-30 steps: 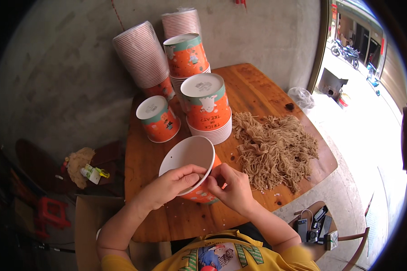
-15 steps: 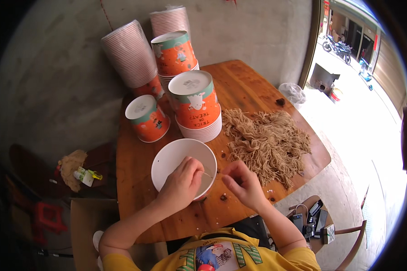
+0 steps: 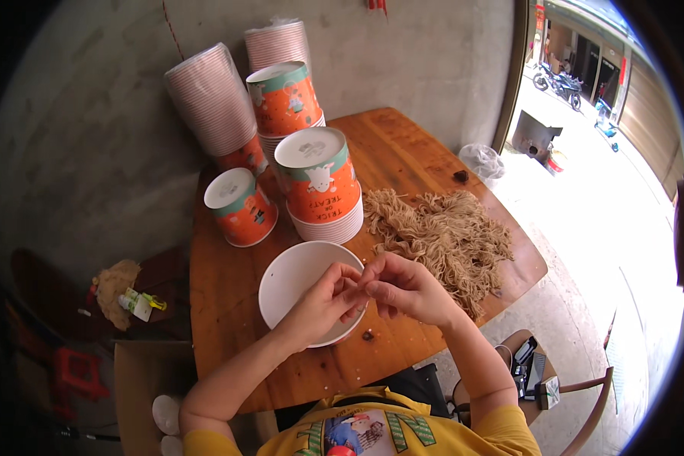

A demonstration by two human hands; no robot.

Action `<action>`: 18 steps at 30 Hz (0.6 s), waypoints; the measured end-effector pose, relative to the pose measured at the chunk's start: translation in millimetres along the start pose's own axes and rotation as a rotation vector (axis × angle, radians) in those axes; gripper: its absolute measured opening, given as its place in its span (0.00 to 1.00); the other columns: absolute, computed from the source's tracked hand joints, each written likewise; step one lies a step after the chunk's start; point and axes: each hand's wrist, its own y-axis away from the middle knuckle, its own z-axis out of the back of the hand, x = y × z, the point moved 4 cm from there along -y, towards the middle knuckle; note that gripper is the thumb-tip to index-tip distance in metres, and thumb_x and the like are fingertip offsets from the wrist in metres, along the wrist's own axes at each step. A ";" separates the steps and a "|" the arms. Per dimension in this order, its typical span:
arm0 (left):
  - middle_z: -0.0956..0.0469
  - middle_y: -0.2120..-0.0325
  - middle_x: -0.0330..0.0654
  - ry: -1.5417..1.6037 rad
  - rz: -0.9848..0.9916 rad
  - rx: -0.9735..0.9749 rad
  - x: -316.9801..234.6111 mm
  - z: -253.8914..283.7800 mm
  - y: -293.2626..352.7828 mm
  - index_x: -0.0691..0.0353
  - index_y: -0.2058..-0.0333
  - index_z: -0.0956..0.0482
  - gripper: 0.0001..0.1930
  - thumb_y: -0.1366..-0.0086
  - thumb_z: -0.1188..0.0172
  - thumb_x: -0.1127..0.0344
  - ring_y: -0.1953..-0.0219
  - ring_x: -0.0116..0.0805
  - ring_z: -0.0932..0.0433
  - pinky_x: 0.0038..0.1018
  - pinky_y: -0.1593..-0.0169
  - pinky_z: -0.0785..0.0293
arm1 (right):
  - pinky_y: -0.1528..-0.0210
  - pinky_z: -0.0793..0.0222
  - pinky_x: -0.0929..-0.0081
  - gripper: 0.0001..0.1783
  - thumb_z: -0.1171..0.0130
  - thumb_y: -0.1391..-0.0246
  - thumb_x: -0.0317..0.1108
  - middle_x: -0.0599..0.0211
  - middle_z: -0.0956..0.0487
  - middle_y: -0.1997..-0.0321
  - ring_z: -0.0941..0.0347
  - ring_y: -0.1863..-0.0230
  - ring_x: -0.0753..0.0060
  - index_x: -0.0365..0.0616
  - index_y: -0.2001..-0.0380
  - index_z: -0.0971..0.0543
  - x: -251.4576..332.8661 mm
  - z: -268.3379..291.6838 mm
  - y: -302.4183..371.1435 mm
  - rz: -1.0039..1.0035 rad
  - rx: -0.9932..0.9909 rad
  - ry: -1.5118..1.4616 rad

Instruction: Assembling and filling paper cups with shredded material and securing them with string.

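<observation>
A white-lined paper bucket point(image 3: 287, 275) stands mouth up at the table's near side, with a small hole near its rim. Over its right part, my left hand point(image 3: 328, 299) is closed, fingertips pinched together. My right hand point(image 3: 404, 283) meets it at the bucket's right rim, thumb and forefinger pinched too. A thin pale cord ran between the hands a moment ago; now the fingers mostly hide it. Right of the bucket lies a loose heap of tan cords point(image 3: 448, 239). Behind the bucket, an upside-down stack of orange and green buckets point(image 3: 323, 194) stands close.
A single upturned bucket point(image 3: 243, 216) and taller wrapped stacks point(image 3: 211, 99) fill the table's back left. The wooden table point(image 3: 391, 144) has a dark lump point(image 3: 460, 175) near its right edge. An open cardboard box point(image 3: 140, 380) stands at lower left, a chair with gadgets point(image 3: 536, 365) at lower right.
My hands have come together, the right one moving left to the left one's fingertips. The cord seen between them is now mostly hidden. The view has shifted slightly.
</observation>
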 end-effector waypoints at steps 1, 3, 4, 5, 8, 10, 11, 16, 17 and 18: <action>0.29 0.72 0.34 0.061 0.020 0.020 1.1 -1.9 0.9 0.62 0.56 0.34 0.05 0.28 0.52 0.71 0.73 0.20 0.31 0.18 0.68 0.32 | 0.75 0.34 0.88 0.09 0.46 0.37 0.36 0.74 0.21 0.68 0.28 0.75 0.88 0.44 0.58 0.27 2.3 0.7 -1.5 -0.010 0.018 0.018; 0.29 0.72 0.34 0.085 0.046 0.020 4.2 -3.1 2.5 0.62 0.57 0.33 0.05 0.29 0.51 0.71 0.72 0.21 0.30 0.19 0.67 0.32 | 0.75 0.34 0.88 0.09 0.46 0.36 0.36 0.75 0.20 0.69 0.27 0.75 0.87 0.44 0.58 0.26 7.1 2.9 -4.4 -0.018 0.031 0.036; 0.28 0.72 0.35 0.108 0.073 0.016 5.7 -2.7 2.6 0.63 0.58 0.32 0.05 0.30 0.49 0.71 0.72 0.21 0.30 0.20 0.65 0.31 | 0.75 0.33 0.88 0.09 0.46 0.36 0.37 0.75 0.20 0.69 0.27 0.75 0.87 0.44 0.58 0.26 9.1 3.3 -5.7 -0.028 0.048 0.053; 0.28 0.72 0.35 0.107 0.071 0.016 5.7 -1.8 2.8 0.63 0.58 0.32 0.05 0.30 0.49 0.71 0.72 0.21 0.30 0.20 0.65 0.31 | 0.75 0.33 0.88 0.09 0.46 0.36 0.37 0.75 0.20 0.69 0.27 0.75 0.87 0.44 0.58 0.26 12.0 3.2 -6.8 -0.027 0.048 0.054; 0.28 0.72 0.34 0.086 0.112 0.047 6.0 -1.5 1.8 0.63 0.60 0.29 0.04 0.32 0.47 0.72 0.70 0.21 0.30 0.19 0.63 0.31 | 0.78 0.34 0.89 0.10 0.48 0.35 0.37 0.74 0.20 0.68 0.27 0.77 0.87 0.44 0.57 0.26 13.7 1.9 -9.5 -0.082 0.105 0.075; 0.28 0.72 0.33 0.164 0.104 0.089 0.2 -4.4 0.4 0.63 0.62 0.26 0.03 0.32 0.46 0.71 0.70 0.20 0.30 0.19 0.62 0.31 | 0.80 0.35 0.90 0.10 0.49 0.35 0.37 0.72 0.19 0.66 0.27 0.78 0.87 0.43 0.57 0.26 7.9 6.6 -11.9 -0.132 0.079 0.082; 0.28 0.72 0.33 0.163 0.103 0.089 2.0 -2.2 0.4 0.63 0.62 0.26 0.03 0.32 0.46 0.71 0.70 0.20 0.30 0.19 0.62 0.31 | 0.80 0.35 0.90 0.10 0.49 0.35 0.37 0.72 0.19 0.66 0.27 0.78 0.87 0.43 0.57 0.26 5.7 7.6 -12.8 -0.130 0.079 0.084; 0.27 0.72 0.32 0.154 0.158 0.079 6.8 3.8 2.0 0.64 0.62 0.24 0.08 0.32 0.46 0.66 0.70 0.19 0.31 0.17 0.62 0.32 | 0.77 0.33 0.87 0.10 0.46 0.37 0.37 0.74 0.21 0.61 0.26 0.73 0.87 0.45 0.57 0.25 -6.5 19.6 -8.4 -0.128 -0.088 -0.049; 0.27 0.72 0.32 0.154 0.159 0.071 6.7 5.2 2.7 0.64 0.62 0.24 0.08 0.32 0.46 0.66 0.70 0.19 0.31 0.17 0.62 0.32 | 0.77 0.33 0.87 0.10 0.46 0.37 0.37 0.74 0.21 0.61 0.26 0.73 0.87 0.45 0.57 0.25 -16.1 18.4 -8.3 -0.129 -0.080 -0.051; 0.27 0.72 0.32 0.163 0.169 0.067 5.6 3.9 1.6 0.64 0.61 0.24 0.08 0.32 0.46 0.66 0.70 0.19 0.31 0.17 0.63 0.32 | 0.74 0.31 0.84 0.09 0.44 0.38 0.35 0.73 0.22 0.59 0.27 0.70 0.86 0.44 0.58 0.24 -20.1 18.4 -3.9 0.030 -0.096 0.002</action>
